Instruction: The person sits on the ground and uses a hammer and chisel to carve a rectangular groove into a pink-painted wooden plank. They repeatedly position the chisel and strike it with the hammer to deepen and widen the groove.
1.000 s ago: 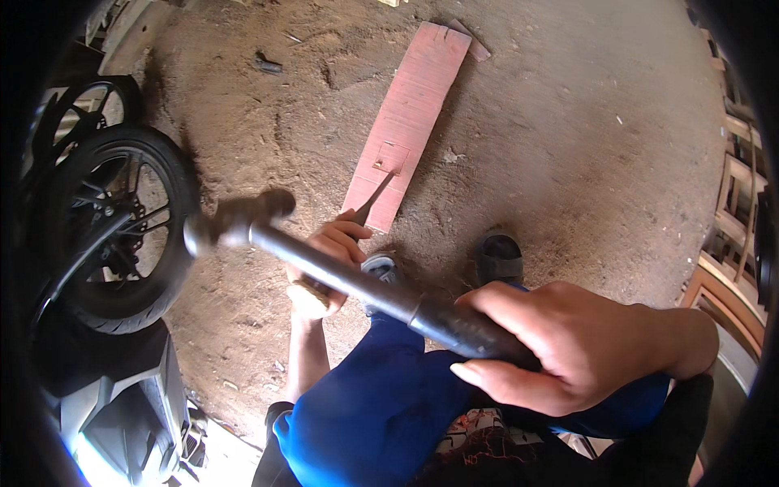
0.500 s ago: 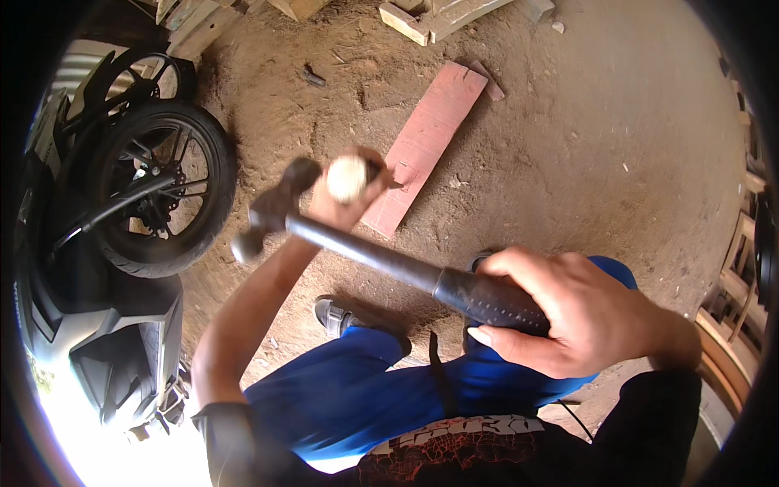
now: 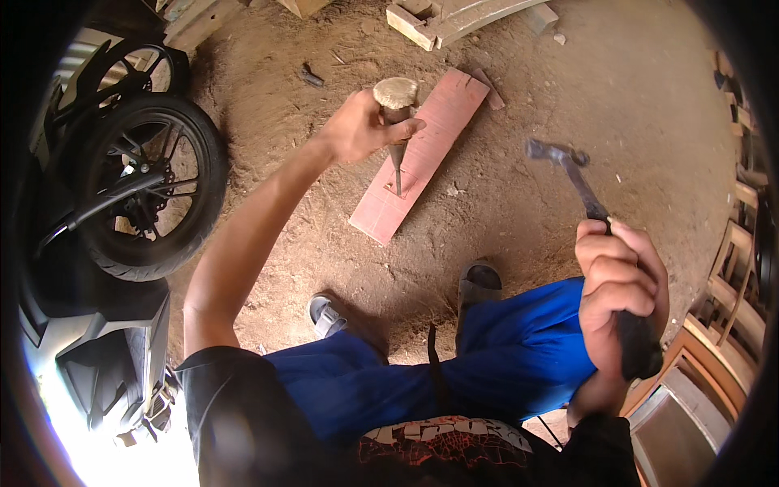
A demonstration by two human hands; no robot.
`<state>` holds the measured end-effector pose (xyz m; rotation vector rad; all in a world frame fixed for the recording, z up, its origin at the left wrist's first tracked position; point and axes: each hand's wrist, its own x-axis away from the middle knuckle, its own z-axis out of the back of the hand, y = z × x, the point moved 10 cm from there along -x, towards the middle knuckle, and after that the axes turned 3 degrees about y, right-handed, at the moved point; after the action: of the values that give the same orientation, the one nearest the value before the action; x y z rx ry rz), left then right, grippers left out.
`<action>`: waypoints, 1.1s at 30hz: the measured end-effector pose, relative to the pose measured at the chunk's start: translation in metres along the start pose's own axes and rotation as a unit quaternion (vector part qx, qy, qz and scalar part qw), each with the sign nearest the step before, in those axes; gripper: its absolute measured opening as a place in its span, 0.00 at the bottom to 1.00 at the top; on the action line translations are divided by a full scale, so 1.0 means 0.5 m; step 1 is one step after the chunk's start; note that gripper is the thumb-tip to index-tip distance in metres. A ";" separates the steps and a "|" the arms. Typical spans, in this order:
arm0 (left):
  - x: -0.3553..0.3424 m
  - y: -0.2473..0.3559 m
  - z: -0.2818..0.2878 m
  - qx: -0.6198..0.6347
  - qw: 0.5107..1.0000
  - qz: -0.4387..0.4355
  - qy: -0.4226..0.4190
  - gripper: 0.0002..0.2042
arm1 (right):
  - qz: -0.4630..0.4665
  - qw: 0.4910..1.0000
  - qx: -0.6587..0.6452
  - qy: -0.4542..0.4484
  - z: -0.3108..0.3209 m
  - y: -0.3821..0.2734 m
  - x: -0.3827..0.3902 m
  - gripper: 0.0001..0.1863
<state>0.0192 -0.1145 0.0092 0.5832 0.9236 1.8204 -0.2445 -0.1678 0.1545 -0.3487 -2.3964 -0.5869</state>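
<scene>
My left hand [image 3: 361, 128] is wrapped round the handle of a chisel [image 3: 397, 154], which stands nearly upright. The chisel's pale, battered butt end faces up, and its blade tip meets a marked spot near the near end of a reddish-pink wooden board [image 3: 442, 120]. That board lies slanted on the dirt floor. Off to the right, my right hand [image 3: 617, 280] grips the black handle of a hammer [image 3: 586, 183]. The hammer's metal head is raised, apart from the chisel and to its right.
A motorcycle's wheel [image 3: 154, 187] and dark body stand on the left. Wooden frame pieces [image 3: 454, 23] lie at the far side, and more stacked wood [image 3: 734, 268] lines the right. A small dark object [image 3: 311, 75] rests on the dirt. My sandalled feet [image 3: 481, 280] are near the board.
The hammer has swung from across my left forearm to the right and is now raised. My left hand has moved up and right, with the chisel's tip now showing on the board.
</scene>
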 end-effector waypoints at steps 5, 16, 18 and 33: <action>-0.053 0.023 -0.034 0.149 0.987 -0.058 -0.001 0.14 | 0.013 0.999 -0.037 -0.004 0.010 -0.004 0.038 0.09; -0.048 -0.049 0.031 0.435 0.876 0.058 0.201 0.08 | -0.096 0.993 0.052 0.044 0.053 0.097 0.121 0.16; -0.051 -0.053 0.025 0.451 0.871 0.049 0.190 0.08 | -0.113 0.991 0.044 0.062 0.062 0.119 0.116 0.16; -0.098 -0.058 -0.004 0.363 0.912 0.066 0.180 0.08 | -0.087 0.992 0.084 0.025 0.076 0.158 0.143 0.18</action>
<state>0.0537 -0.1528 -0.0149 0.7834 1.8897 1.6974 -0.2885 -0.0735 0.1993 -0.0530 -2.4220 -0.4591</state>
